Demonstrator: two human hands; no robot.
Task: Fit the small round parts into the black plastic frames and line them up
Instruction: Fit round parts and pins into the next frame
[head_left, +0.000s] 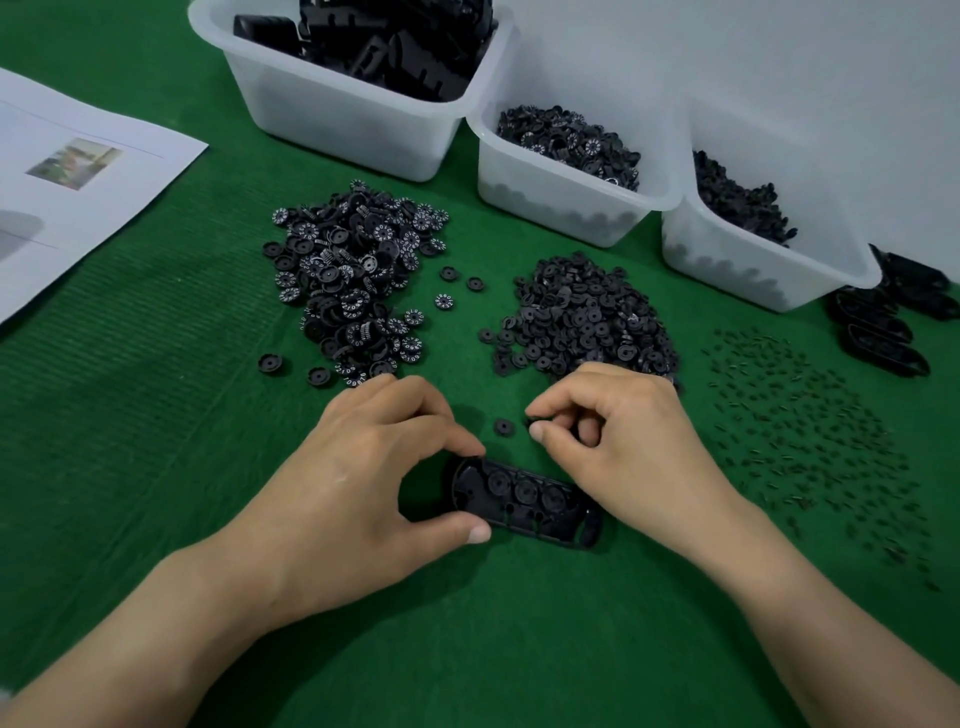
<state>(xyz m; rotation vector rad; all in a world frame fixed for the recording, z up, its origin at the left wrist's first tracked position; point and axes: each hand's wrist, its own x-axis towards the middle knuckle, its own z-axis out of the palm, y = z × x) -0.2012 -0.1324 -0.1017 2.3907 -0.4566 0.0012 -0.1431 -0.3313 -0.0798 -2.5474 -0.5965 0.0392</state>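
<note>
Nearest me, my left hand (358, 467) pinches the left end of the black frame (524, 501) between thumb and forefinger. The frame lies flat on the green mat (156, 441), with three round shapes in a row inside it. Just beyond, my right hand (623, 431) curls its fingers, thumb and forefinger tips close together; whether they hold anything I cannot tell. A loose round part (503, 427) lies beside them. Farther off are numbered wheels (353, 280) and plain discs (587, 317) in piles, then white bins (337, 119).
</note>
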